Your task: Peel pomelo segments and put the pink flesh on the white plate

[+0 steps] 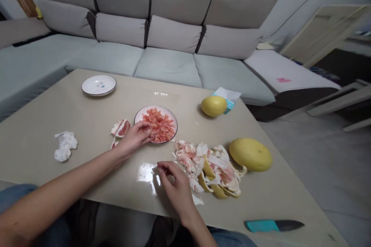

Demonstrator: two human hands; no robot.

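- The right hand point(174, 185) is nearest, low over the glossy tabletop point(87, 123), beside the peel heap. Its fingers curl inward with the tips drawn together, but whether they pinch a small scrap is hidden.
- The knife point(274, 225), with a teal handle and dark blade, lies flat near the table's front edge, apart from the food, perhaps so that it stays out of the hands' way.
- The peel heap point(208, 170) is a loose mound of yellow rind, white pith and ragged pink membrane, seemingly gathered to keep scraps off the plate.
- The left hand point(136, 137) reaches across to the plate's rim, its fingers together and loosely bent. Any grip on the flesh cannot be told from this view.
- The peeled pomelo segment point(120, 128), wet pink under torn white skin, lies just left of that hand.
- The round plate point(176, 123) holds a mound of pink pomelo flesh point(159, 125), broken into glistening, beaded pieces.
- The crumpled tissue point(65, 146) sits off to the left.
- The large whole pomelo point(251, 154), smooth and yellow, lies beyond the heap.
- The smaller pomelo point(213, 105) rests against the tissue packet point(228, 98).
- The white plate point(98, 85) and the grey fabric sofa point(168, 65) are farthest.
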